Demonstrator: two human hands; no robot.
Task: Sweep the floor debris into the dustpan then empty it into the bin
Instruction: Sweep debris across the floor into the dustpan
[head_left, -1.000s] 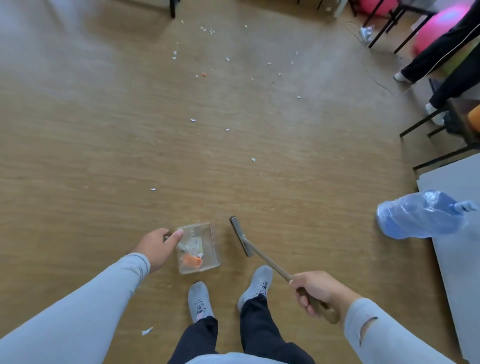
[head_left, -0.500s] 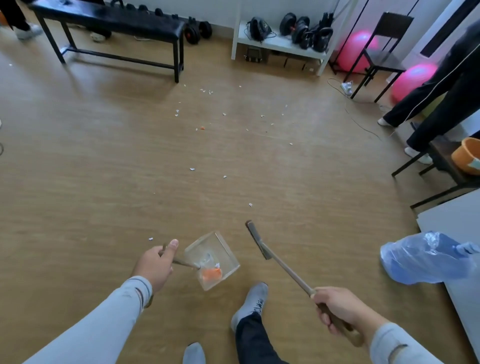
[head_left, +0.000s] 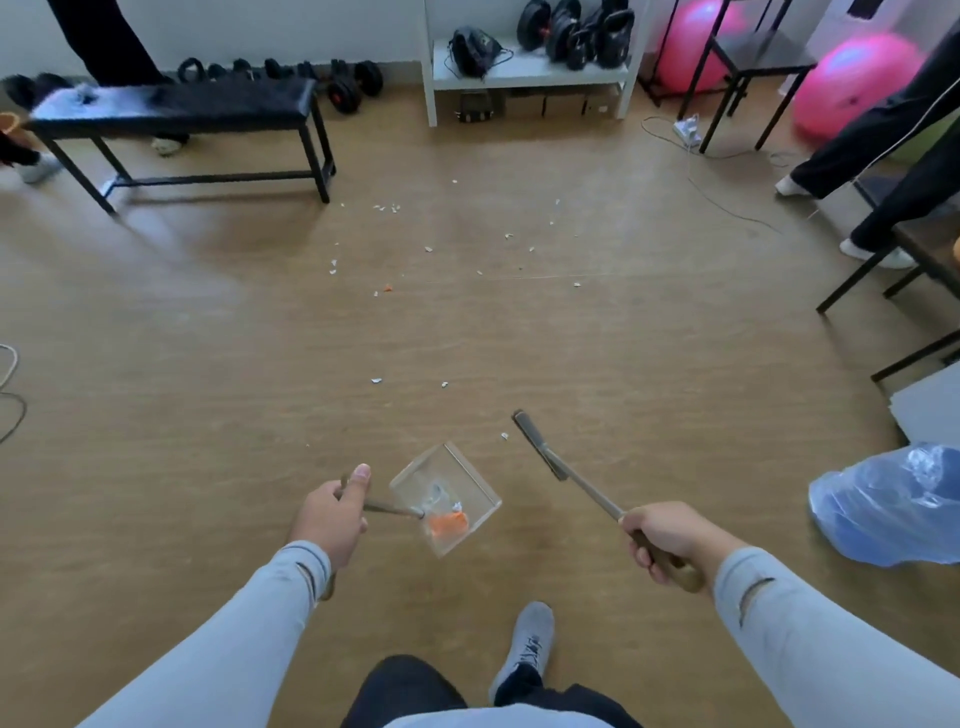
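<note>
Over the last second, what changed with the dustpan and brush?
The left hand lifted the clear dustpan off the floor and tilted it; the orange scrap stayed inside. The right hand raised the brush too. Both grips are unchanged, and scraps still litter the floor ahead.

Wood-look floor (head_left: 208, 364) fills the frame. Upper left stands a black padded bench (head_left: 176, 106); top centre a white shelf unit (head_left: 530, 70) holding dumbbells (head_left: 576, 28); upper right two pink exercise balls (head_left: 852, 85) behind a black chair (head_left: 758, 57).
</note>
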